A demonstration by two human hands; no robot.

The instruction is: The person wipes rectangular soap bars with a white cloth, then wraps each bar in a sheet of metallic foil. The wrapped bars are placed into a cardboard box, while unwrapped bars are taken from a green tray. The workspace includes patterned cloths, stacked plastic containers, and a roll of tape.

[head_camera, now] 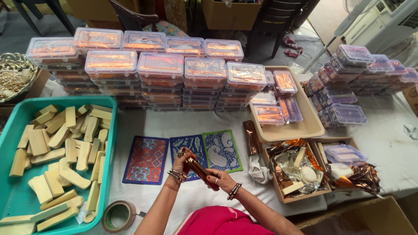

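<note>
My left hand (pixel 179 162) and my right hand (pixel 220 179) together hold a long bar wrapped in shiny copper-brown foil (pixel 198 169), tilted over the white-covered table. The left hand grips its upper end, the right hand its lower end. Both wrists wear bangles. Just beyond the hands lie three patterned cards: a red one (pixel 146 159), a dark blue one (pixel 191 147) and a green-edged blue one (pixel 222 151).
A teal tray (pixel 109 130) of pale wooden-looking bars sits at left, a tape roll (pixel 118 216) near the front edge. Stacks of clear lidded boxes (pixel 161 69) fill the back. A beige tray (pixel 300 128) and cardboard boxes of foil (pixel 296 172) stand at right.
</note>
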